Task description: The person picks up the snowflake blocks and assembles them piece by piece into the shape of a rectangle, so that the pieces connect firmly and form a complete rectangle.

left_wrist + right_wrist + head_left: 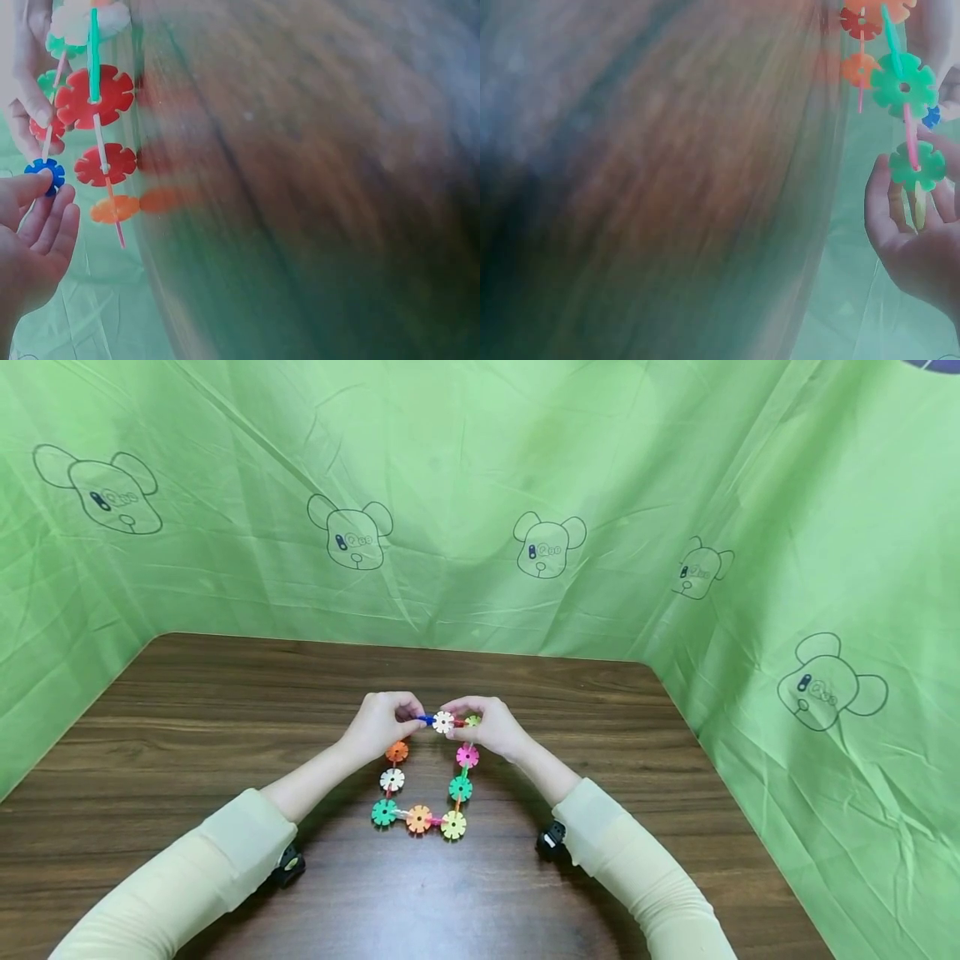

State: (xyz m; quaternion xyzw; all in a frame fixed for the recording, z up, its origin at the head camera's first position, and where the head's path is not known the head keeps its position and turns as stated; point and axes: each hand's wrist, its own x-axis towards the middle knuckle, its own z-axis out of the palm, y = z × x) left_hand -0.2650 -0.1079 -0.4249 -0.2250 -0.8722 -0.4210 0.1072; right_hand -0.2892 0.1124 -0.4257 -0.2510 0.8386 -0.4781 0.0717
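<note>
Notched plastic snowflake discs are linked, alternately flat and edge-on, into a chain around a roughly square space. My left hand pinches a blue snowflake disc between thumb and fingers. Against it stands a white snowflake disc; how deep their slots mesh I cannot tell. My right hand grips the chain beside it, fingertips at the white disc and around a red disc. Below my left hand, the chain's left side shows an orange disc; my hand hides what lies above it in the head view.
A brown wood-grain table carries the chain, with a green disc at its near left corner and a yellow one at its near right. Green cloth hangs behind the table and at its sides.
</note>
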